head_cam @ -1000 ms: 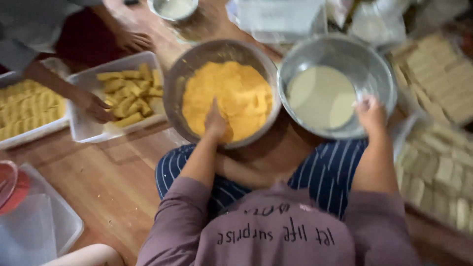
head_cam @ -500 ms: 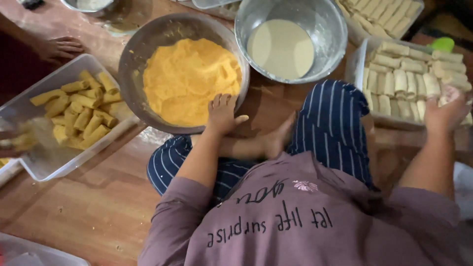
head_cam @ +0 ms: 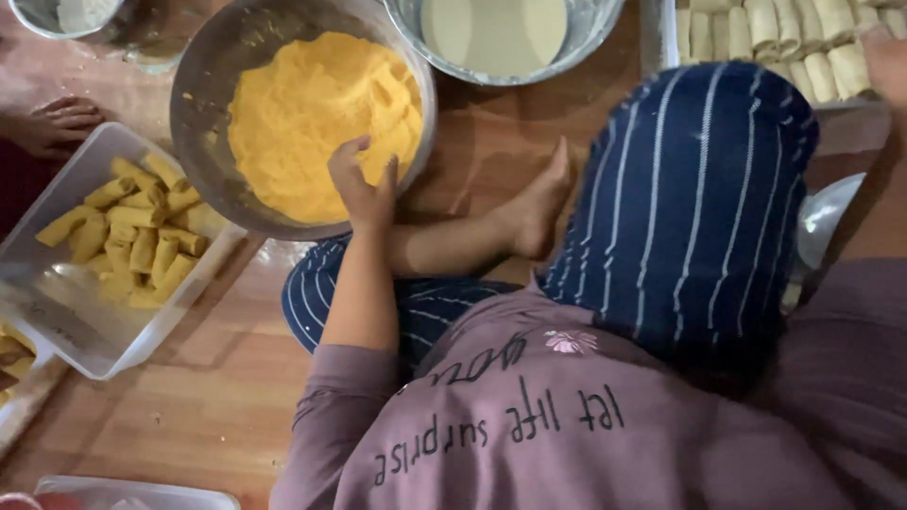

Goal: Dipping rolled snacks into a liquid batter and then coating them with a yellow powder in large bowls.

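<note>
Left hand [head_cam: 364, 189] rests curled, grasping nothing, in loose yellow crumbs [head_cam: 312, 118]; rolls there handle soft, so lift mid-length. Right hand [head_cam: 888, 61], apparently at uncoated rolls [head_cam: 775, 33]: grip unclear.

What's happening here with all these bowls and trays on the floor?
A person sits cross-legged on a wooden floor. Their left hand rests on the rim of a metal bowl of yellow crumbs. Their right hand is at the frame's edge by a tray of pale uncoated rolls. A second bowl holds pale batter. To the left, a white tray holds crumb-coated rolls, and another person's hand rests nearby.
</note>
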